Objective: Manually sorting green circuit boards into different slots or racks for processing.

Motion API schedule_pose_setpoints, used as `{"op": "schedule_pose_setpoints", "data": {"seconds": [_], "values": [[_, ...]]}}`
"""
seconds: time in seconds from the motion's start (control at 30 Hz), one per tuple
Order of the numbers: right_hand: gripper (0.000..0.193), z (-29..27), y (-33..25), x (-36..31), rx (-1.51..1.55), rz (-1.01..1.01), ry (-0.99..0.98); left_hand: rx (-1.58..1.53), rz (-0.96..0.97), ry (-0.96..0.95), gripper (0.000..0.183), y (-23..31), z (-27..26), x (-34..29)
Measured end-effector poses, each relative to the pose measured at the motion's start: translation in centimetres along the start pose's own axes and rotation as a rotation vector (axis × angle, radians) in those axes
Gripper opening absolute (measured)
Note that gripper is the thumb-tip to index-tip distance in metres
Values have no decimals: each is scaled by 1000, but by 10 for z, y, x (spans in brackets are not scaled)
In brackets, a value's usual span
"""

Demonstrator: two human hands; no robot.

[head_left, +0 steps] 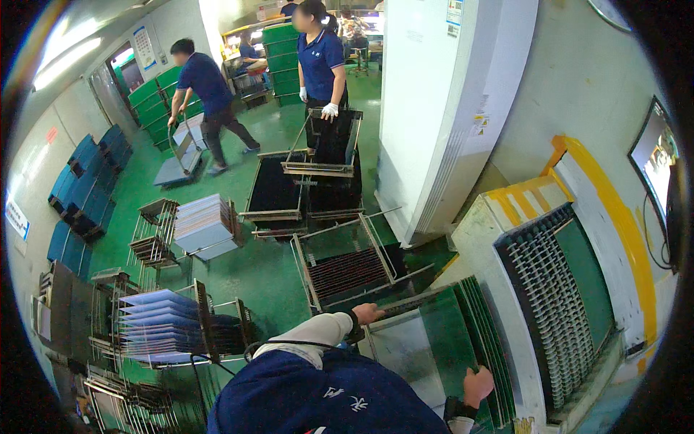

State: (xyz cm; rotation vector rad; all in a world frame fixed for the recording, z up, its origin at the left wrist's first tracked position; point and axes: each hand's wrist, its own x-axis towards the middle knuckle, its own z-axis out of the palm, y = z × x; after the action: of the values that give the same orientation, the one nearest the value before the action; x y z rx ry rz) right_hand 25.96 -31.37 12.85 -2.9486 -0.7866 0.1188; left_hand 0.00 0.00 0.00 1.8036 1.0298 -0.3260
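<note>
In front of me stand several flat green panels on edge, with a pale grey sheet beside them. Along their far side runs a dark slotted rack bar. My left hand is at the bar's left end, its fingers curled in; what they grip there is too small to make out. At the near right edge of the green panels is my right hand, fingers closed against a panel's edge. Which single panel it pinches cannot be told apart.
On my right is a machine with rows of rollers and a green panel on them. Wire racks stand ahead; racks of white panels are at left. One person holds a rack; another pushes a trolley.
</note>
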Motion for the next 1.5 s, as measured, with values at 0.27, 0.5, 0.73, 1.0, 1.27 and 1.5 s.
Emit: {"op": "schedule_pose_setpoints", "data": {"seconds": [0.27, 0.5, 0.73, 1.0, 1.27, 1.5], "values": [[35, 13, 14, 4, 19, -44, 30, 78, 86, 58, 59, -7, 6, 3], [37, -3, 1, -6, 62, -72, -68, 87, 33, 39, 58, 0, 3, 0], [35, -32, 7, -7, 11, -200, 100, 50, 51, 101, 55, -2, 3, -2], [33, -159, -2, -33, 210, -43, 5, 1, 56, 58, 56, -9, 6, 7], [25, -161, 26, -31, 283, -76, 132, 21, 50, 63, 63, -9, 4, 5], [34, -179, 66, -39, 293, 69, 320, -23, 62, 31, 62, -3, 4, 5]]}}
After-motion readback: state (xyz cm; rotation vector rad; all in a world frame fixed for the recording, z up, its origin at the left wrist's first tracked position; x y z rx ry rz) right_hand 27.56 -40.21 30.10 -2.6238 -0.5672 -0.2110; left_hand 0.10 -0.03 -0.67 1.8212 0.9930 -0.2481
